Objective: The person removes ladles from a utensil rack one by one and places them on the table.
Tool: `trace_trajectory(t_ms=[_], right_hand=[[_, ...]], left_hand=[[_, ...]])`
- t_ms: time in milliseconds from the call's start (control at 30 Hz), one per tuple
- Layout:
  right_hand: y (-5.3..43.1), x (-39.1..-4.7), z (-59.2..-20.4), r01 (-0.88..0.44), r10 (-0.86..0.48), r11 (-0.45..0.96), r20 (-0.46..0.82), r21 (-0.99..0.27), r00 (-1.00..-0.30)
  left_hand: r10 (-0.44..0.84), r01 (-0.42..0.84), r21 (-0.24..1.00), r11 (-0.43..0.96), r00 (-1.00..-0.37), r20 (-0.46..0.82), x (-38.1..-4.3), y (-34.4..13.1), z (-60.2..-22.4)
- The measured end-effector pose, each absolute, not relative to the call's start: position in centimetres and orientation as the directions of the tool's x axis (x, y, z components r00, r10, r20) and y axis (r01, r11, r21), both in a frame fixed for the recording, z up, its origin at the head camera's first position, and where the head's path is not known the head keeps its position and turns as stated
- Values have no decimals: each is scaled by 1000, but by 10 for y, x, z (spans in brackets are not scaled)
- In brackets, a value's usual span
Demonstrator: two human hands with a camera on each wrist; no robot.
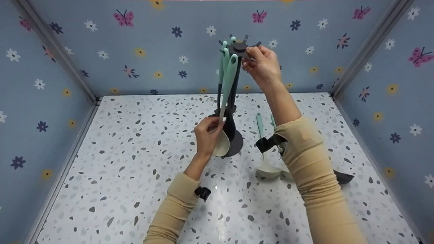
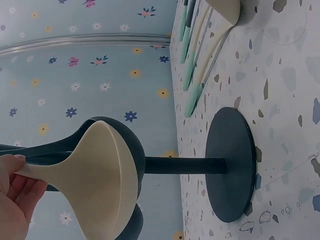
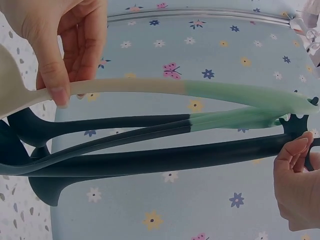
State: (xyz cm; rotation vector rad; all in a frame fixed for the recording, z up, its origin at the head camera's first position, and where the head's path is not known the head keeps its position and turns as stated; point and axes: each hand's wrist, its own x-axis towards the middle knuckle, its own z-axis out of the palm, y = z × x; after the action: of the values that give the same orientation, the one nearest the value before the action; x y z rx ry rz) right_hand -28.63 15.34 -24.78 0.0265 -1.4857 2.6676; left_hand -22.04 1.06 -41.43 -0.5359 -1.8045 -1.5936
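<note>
A cream ladle with a mint handle is pinched low on its neck by my left hand. Its handle end is up at the hooks of a dark utensil stand. My right hand pinches the stand's hooked top plate between thumb and fingers. Several dark utensils with mint handles hang from that plate beside the cream ladle. In the left wrist view the ladle's bowl overlaps the dark utensil heads behind it, and the round base stands on the table.
Right of the stand, cream utensils with mint handles lie on the speckled table, partly covered by the right forearm. A black utensil head shows beyond the sleeve. Blue patterned panels enclose the back and sides.
</note>
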Motion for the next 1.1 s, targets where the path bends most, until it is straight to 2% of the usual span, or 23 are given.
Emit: trace_trajectory(t_ms=[433, 733, 1100], right_hand=[[155, -287, -249, -103, 78, -495, 74, -863, -994], [152, -286, -246, -106, 95, -491, 67, -865, -993], [152, -286, -248, -102, 88, -489, 67, -866, -994]], left_hand=[[-141, 704, 694, 152, -679, 720, -209, 4, -413], [-183, 632, 754, 177, -732, 656, -216, -14, -439], [-221, 471, 823, 317, -807, 547, -215, -44, -469]])
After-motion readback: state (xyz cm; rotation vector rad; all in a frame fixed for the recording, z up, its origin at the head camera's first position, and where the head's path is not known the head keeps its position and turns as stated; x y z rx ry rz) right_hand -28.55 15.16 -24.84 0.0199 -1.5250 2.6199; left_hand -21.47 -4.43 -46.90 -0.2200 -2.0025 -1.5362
